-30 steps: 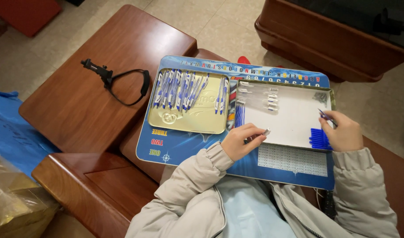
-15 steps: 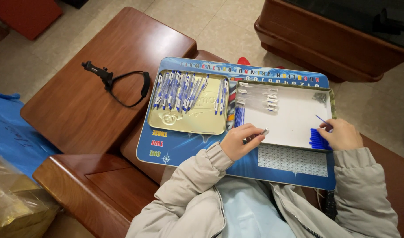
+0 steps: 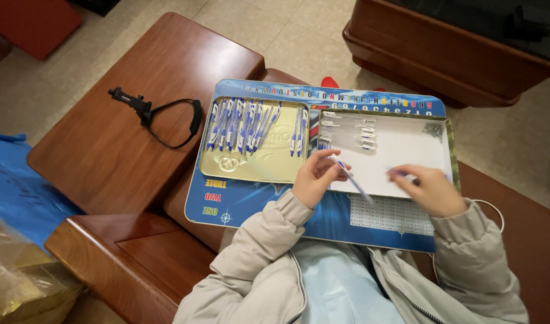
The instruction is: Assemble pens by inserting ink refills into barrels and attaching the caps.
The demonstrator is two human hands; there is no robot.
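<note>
A blue printed board (image 3: 251, 201) lies across my lap. On it sit a gold tin lid (image 3: 257, 162) with several blue and white pens (image 3: 242, 123) laid in a row, and a shallow tray with a white floor (image 3: 407, 147) that holds a few clear pen parts (image 3: 350, 129). My left hand (image 3: 314, 177) pinches a thin pen refill (image 3: 350, 177) that slants down to the right over the tray's near edge. My right hand (image 3: 428, 189) is blurred over the tray's near right part and grips a small blue pen piece (image 3: 401, 174).
A black strap with a small mount (image 3: 161, 117) lies on the wooden table (image 3: 113, 150) to my left. A dark wooden bench (image 3: 443, 54) stands beyond the board. Blue plastic (image 3: 17, 192) and a yellowish bag (image 3: 17, 282) sit at the left.
My right hand has left the tray's right edge and moved left toward my left hand. My left hand has lifted slightly, and the refill now slants out from its fingers.
</note>
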